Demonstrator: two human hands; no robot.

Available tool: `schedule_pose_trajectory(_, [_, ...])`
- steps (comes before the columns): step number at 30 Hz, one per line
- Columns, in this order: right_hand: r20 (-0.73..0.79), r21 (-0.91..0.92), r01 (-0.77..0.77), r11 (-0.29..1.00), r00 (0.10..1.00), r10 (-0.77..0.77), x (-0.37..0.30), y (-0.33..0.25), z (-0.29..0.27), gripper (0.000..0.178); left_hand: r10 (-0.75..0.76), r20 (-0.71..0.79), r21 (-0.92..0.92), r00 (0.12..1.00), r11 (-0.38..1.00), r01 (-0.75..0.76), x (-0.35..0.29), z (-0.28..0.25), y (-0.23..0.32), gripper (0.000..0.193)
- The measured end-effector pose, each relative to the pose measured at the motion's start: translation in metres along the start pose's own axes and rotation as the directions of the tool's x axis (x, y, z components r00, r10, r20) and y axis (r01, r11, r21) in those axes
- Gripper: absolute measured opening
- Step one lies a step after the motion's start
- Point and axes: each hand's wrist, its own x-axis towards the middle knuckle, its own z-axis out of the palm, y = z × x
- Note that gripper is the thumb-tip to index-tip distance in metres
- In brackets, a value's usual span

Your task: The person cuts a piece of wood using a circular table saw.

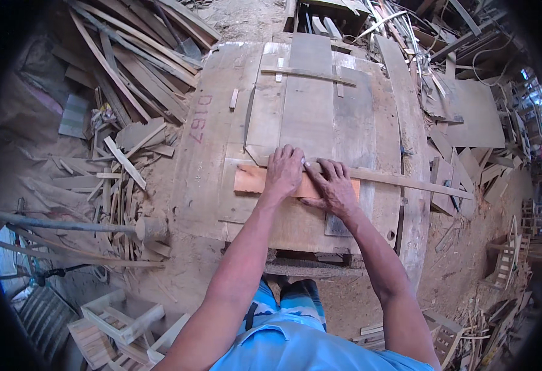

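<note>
A short reddish-orange wooden board (250, 180) lies crosswise on the worktable in front of me. Along its far edge runs a long thin wooden strip (407, 181), which sticks out to the right past the table. My left hand (285, 173) rests over the board's left half, fingers bent together across the far edge and the strip. Over the right half, my right hand (333, 188) spans the board, its thumb by the near edge and its fingers bent over the strip. The fingertips' undersides are hidden.
The worktable (212, 148) is a wide plywood top with flat panels (306, 111) on it and a thin batten (308, 75) across them. Scrap wood piles (135, 55) flank it. A long-handled mallet (150, 229) is at left; slatted wooden frames (122, 318) sit lower left.
</note>
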Motion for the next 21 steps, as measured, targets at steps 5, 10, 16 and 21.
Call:
schedule_pose_trajectory(5, [-0.062, 0.051, 0.015, 0.999, 0.998, -0.011, 0.000, -0.004, -0.004, 0.098, 0.029, 0.014, -0.043, 0.999, 0.999, -0.029, 0.001, -0.003, 0.003, 0.015])
schedule_pose_trajectory(10, [-0.038, -0.001, 0.023, 1.000, 0.999, -0.023, -0.001, -0.003, -0.004, 0.096, 0.022, -0.020, 0.017, 1.000, 1.000, -0.022, -0.009, 0.000, 0.011, 0.016])
schedule_pose_trajectory(16, [-0.050, 0.026, 0.045, 0.999, 0.998, -0.044, 0.001, -0.006, -0.008, 0.095, 0.018, 0.008, 0.015, 1.000, 1.000, -0.018, -0.010, 0.002, 0.006, 0.018])
schedule_pose_trajectory(21, [-0.064, 0.084, 0.008, 0.996, 0.998, -0.003, 0.002, -0.003, -0.008, 0.081, 0.140, -0.139, 0.073, 0.980, 0.989, -0.131, -0.036, 0.002, 0.007, 0.041])
